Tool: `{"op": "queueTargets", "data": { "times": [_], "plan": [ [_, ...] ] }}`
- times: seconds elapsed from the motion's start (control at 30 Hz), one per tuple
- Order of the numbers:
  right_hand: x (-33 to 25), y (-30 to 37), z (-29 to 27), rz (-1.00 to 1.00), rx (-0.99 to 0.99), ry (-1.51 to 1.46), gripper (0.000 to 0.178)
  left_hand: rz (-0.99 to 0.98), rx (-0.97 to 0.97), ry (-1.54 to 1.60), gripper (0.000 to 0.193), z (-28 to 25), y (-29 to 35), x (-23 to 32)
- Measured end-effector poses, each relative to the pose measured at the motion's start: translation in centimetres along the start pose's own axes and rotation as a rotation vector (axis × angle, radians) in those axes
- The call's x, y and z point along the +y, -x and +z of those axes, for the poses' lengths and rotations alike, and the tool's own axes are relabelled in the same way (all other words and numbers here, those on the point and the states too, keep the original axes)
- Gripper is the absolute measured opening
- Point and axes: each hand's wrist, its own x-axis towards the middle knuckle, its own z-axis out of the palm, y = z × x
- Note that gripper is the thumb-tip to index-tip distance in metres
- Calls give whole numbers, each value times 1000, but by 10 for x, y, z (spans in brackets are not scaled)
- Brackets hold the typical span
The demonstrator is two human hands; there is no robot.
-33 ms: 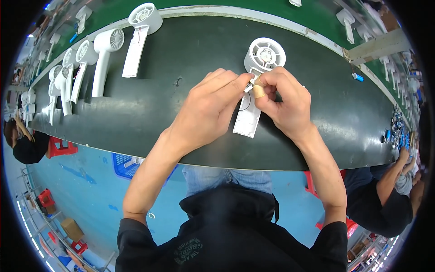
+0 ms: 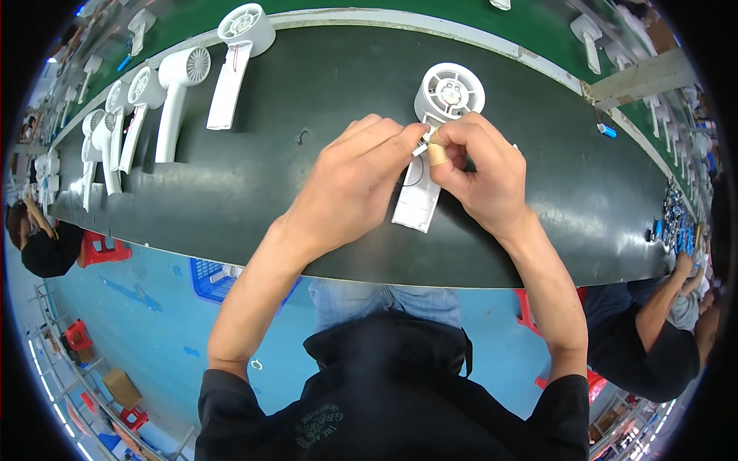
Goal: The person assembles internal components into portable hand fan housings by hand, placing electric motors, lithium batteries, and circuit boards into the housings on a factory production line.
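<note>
A white handheld fan (image 2: 450, 91) lies on the dark work surface in front of me, its round grilled head at the far end. Its handle (image 2: 418, 206) points toward me with the inner side showing, and a thin dark wire curves over it. Just below the head, my left hand (image 2: 355, 178) pinches a small white part (image 2: 420, 148) with dark details. My right hand (image 2: 486, 170) meets it from the other side, thumb and forefinger closed at the same part. Tan covers sit on those right fingertips. The fingers hide much of the part, so its kind is unclear.
Several white fans stand or lie at the left, the nearest being an open-handled fan (image 2: 231, 84). A blue cylindrical cell (image 2: 606, 131) lies on the green strip beyond the pale rail (image 2: 430, 24). Blue parts (image 2: 676, 219) pile up at the right, near another person's hands. A blue basket (image 2: 206, 283) is below.
Almost nothing differs. The fan's handle end and the small white part have shifted very slightly left, with both hands keeping their pinch.
</note>
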Motion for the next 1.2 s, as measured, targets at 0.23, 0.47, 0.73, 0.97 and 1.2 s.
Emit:
{"op": "queueTargets", "data": {
  "times": [0.23,0.47,0.73,0.97,1.2],
  "plan": [
    [-2,-2,-2,4,-20,-6,15,-4,-16,-7,32,-6,2,1],
    [-12,3,-12,153,-57,-8,15,-53,48,-38,32,1,2,3],
    [-2,40,-76,474,233,138,15,-110,40,-90,31,-5,-2,13],
    [162,146,-342,847,486,1132,54,-641,-145,295,44,4,-21,31],
    [208,309,-605,1026,-41,1466,52,-462,217,-170,42,-116,-102,-106]
  ]
}}
